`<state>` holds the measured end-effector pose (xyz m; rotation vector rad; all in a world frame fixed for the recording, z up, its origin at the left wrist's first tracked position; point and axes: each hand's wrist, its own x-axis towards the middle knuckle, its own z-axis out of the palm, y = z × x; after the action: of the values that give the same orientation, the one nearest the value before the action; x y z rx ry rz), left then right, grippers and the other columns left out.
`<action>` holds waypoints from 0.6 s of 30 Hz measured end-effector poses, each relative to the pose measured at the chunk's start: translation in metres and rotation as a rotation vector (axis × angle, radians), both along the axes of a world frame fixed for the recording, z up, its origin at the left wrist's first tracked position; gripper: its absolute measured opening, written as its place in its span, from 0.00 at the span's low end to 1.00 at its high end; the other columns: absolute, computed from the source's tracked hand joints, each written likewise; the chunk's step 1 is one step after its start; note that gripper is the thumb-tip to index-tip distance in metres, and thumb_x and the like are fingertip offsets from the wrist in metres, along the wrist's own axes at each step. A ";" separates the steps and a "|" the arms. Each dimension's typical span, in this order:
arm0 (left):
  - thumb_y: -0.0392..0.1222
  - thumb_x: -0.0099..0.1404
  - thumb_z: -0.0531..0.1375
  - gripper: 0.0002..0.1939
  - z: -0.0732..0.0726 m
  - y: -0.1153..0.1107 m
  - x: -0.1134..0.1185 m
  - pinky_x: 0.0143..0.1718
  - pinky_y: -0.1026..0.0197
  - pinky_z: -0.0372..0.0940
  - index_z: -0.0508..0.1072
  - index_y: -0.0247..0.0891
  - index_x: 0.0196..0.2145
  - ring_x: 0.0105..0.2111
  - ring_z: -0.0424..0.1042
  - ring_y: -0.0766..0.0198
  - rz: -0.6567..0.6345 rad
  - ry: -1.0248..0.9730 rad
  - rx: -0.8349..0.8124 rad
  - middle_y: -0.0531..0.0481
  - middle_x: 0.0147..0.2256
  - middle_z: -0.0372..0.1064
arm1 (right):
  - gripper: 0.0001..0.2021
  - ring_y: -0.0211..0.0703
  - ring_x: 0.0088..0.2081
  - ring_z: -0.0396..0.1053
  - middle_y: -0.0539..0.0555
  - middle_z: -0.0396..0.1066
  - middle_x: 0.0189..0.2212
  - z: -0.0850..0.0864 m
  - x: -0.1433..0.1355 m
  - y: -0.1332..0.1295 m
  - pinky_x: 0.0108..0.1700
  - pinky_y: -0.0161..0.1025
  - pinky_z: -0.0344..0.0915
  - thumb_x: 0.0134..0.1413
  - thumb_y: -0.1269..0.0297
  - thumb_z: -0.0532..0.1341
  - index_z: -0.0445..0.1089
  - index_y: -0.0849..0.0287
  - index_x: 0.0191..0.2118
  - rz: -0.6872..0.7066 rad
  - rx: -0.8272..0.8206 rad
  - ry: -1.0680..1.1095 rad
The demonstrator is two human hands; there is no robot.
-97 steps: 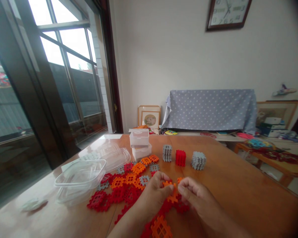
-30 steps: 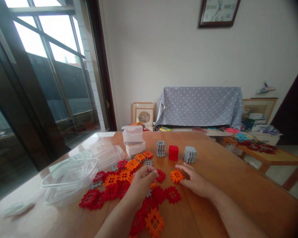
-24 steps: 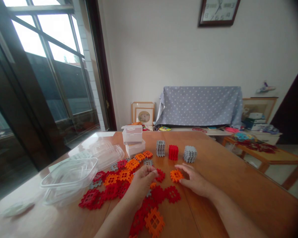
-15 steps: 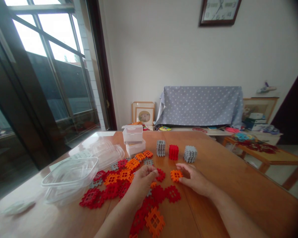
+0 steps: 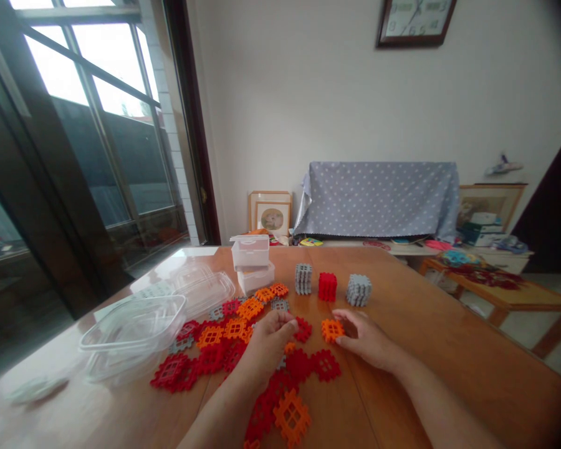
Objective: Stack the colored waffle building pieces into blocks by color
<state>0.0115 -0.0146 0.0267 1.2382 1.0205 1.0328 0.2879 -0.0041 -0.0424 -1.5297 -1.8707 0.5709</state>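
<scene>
My right hand (image 5: pixel 365 335) has its thumb and index finger at the right edge of an orange interlocking plastic tile (image 5: pixel 331 331), holding it low over the table. My left hand (image 5: pixel 272 337) is closed, with thumb and fingertips together; whatever it pinches is hidden. Touching or just beyond its fingertips is a red tile (image 5: pixel 303 330). Loose red, orange and grey tiles lie in a heap under and left of my left hand, including a large orange one (image 5: pixel 292 416) in front. Behind the hands stand a grey tile stack (image 5: pixel 303 279), a red stack (image 5: pixel 328 287) and another grey stack (image 5: pixel 358 290).
Two clear lidded boxes (image 5: pixel 251 252) are stacked at the back of the wooden table (image 5: pixel 430 349). Clear plastic tubs (image 5: pixel 131 330) and lids (image 5: pixel 203 290) cover the left side. A small crumpled pale item (image 5: pixel 37 390) lies at the far left. A low side table (image 5: pixel 495 287) stands to the right.
Almost nothing differs. Both hands and the orange tile keep their places; the view has shifted very slightly.
</scene>
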 end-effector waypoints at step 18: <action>0.49 0.58 0.65 0.13 -0.007 0.012 -0.013 0.35 0.63 0.59 0.72 0.38 0.35 0.30 0.66 0.66 0.060 0.007 0.068 0.53 0.30 0.69 | 0.09 0.47 0.40 0.71 0.53 0.75 0.39 0.057 -0.073 -0.058 0.42 0.41 0.66 0.54 0.62 0.64 0.74 0.51 0.42 0.188 0.067 -0.089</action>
<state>-0.0012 -0.0021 0.0198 1.2736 1.0403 1.1181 0.2154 -0.0617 0.0142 -1.3656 -2.0954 0.5258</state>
